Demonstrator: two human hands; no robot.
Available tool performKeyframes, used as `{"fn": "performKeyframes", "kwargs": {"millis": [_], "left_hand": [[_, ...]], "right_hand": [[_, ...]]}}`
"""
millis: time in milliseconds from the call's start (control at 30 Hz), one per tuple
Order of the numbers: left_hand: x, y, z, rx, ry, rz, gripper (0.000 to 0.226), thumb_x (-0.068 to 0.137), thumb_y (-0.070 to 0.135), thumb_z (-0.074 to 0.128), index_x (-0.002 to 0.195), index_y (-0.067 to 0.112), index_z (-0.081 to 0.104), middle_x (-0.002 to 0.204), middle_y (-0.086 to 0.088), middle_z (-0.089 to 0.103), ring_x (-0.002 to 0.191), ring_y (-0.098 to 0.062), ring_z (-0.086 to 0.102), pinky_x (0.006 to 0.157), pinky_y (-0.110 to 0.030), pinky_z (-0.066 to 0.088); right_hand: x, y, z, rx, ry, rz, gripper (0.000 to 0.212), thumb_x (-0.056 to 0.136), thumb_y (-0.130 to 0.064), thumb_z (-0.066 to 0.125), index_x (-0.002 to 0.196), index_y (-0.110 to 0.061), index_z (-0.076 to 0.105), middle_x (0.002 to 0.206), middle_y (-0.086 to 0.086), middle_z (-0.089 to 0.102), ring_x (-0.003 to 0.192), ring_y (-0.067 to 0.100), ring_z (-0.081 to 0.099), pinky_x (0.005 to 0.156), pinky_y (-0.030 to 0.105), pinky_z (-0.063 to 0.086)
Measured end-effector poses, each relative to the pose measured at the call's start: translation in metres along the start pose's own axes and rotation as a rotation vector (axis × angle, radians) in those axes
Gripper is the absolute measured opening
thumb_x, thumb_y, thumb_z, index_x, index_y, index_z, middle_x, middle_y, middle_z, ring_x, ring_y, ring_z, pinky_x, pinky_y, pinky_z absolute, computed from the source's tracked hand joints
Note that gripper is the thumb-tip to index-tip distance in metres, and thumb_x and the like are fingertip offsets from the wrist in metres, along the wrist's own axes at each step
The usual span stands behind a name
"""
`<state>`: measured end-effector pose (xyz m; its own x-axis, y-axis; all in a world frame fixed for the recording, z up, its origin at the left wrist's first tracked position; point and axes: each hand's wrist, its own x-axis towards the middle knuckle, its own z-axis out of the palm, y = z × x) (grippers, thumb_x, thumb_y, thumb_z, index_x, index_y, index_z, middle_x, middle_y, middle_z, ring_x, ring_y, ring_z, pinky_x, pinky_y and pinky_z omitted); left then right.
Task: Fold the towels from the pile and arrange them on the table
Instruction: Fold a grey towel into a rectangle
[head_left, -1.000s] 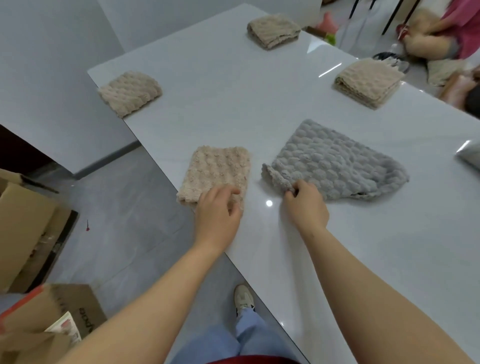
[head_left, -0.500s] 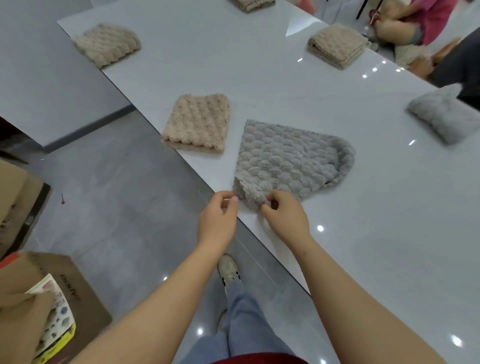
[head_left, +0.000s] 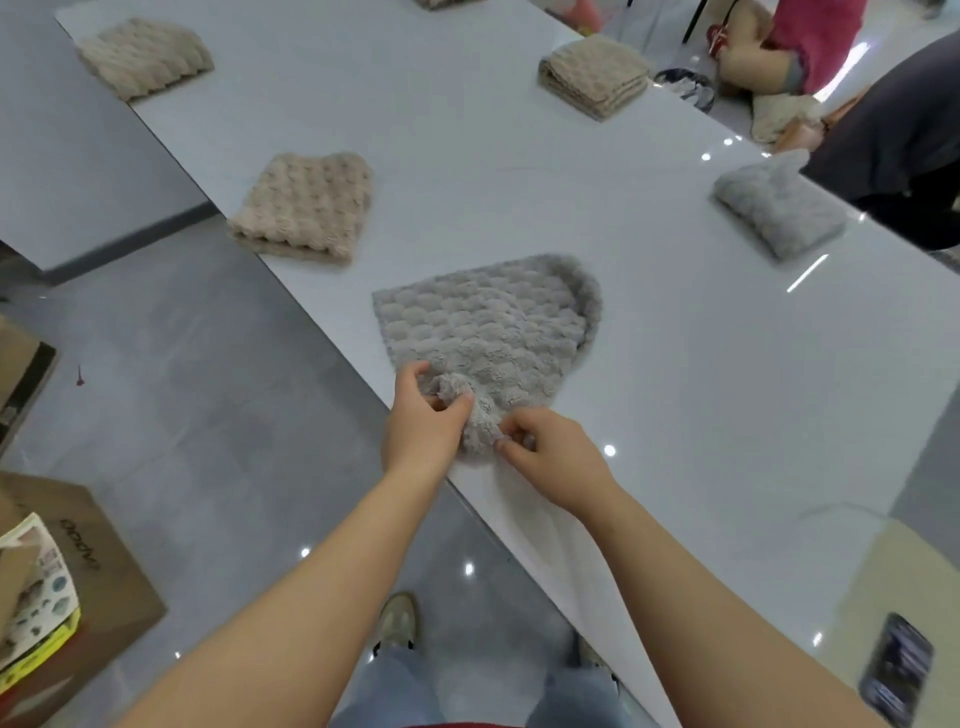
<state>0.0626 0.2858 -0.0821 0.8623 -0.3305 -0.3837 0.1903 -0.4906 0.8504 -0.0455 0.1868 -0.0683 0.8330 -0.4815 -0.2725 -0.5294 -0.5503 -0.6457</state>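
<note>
The grey towel (head_left: 488, 332) lies on the table (head_left: 727, 415) by its near edge, about mid-view. It is mostly flat, with its near corner bunched up. The left hand (head_left: 423, 426) pinches that bunched corner between thumb and curled fingers, at the towel's 7 o'clock. The right hand (head_left: 558, 462) sits just beside it at 5 o'clock, with thumb and forefinger nipping the near hem and the other fingers curled. A hump of cloth stands between the two hands. At 2 o'clock the towel's far side rolls over in a rounded fold.

With the grey towel as the dial's centre, a folded beige towel (head_left: 306, 208) lies at 10 o'clock by the table edge. A second beige towel (head_left: 143, 54) lies farther out on the same line, near the far corner. A third beige towel (head_left: 595, 75) is at 1 o'clock, and a folded grey towel (head_left: 779, 208) at 2 o'clock. A phone (head_left: 896, 670) lies at 4 o'clock, and a box (head_left: 78, 571) stands on the floor at 8 o'clock
</note>
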Motion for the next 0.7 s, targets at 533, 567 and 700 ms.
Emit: {"fn": "performKeyframes", "kwargs": {"millis": [533,567,700], "left_hand": [[-0.105,0.008,0.129,0.002,0.301,-0.189,0.026,0.086,0.05,0.049,0.076,0.026,0.053,0.081,0.003,0.065,0.077,-0.018,0.062,0.061,-0.029,0.043],[-0.103,0.008,0.128,-0.023,0.318,-0.206,0.027,0.085,0.051,0.049,0.078,0.025,0.051,0.083,0.0,0.065,0.078,-0.021,0.062,0.065,-0.031,0.046],[-0.094,0.012,0.127,-0.052,0.331,-0.295,0.036,0.081,0.053,0.055,0.099,0.021,0.048,0.092,0.0,0.06,0.08,-0.02,0.06,0.065,-0.032,0.044]], "right_hand": [[-0.057,0.127,-0.085,-0.146,-0.113,-0.174,0.006,0.082,-0.021,0.049,0.076,-0.02,0.048,0.079,-0.007,0.048,0.075,0.016,0.046,0.058,0.027,0.032],[-0.053,0.125,-0.086,-0.155,-0.14,-0.17,0.006,0.08,-0.022,0.049,0.075,-0.02,0.048,0.079,-0.006,0.05,0.074,0.016,0.047,0.057,0.027,0.032],[-0.039,0.118,-0.096,-0.119,-0.223,-0.134,0.015,0.078,-0.029,0.047,0.076,-0.019,0.057,0.071,-0.006,0.059,0.071,0.017,0.055,0.055,0.025,0.038]]}}
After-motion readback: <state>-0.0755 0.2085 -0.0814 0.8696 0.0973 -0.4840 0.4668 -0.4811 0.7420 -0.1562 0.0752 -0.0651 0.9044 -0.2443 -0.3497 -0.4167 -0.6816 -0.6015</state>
